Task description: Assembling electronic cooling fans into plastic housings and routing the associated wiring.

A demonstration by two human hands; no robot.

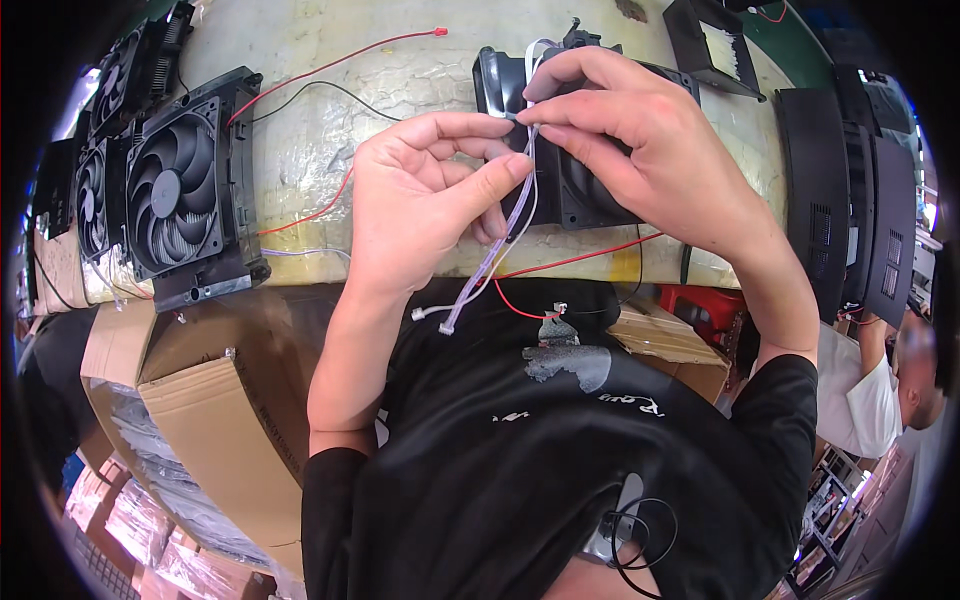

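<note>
Thin white and purple wires [508, 228] hang in a loose bundle in front of me, with small white plugs [447, 327] at their lower ends. My right hand [635, 130] pinches the bundle near its upper part between thumb and fingers. Close beside it, my left hand [435, 185] is closed on the same wires, its thumb and index fingertips nearly meeting the right fingertips. What lies exactly between the fingertips is too small to make out. Behind and below the hands sits a black fan unit [490, 85], partly covered by them.
On the left of the worktable [330, 150] stand several black fan units [168, 193]. Red wires [350, 62] trail over the table. Black panels [815, 200] and an open black box [715, 50] are to the right. Below left are cardboard boxes [215, 400]; another person [870, 390] is at right.
</note>
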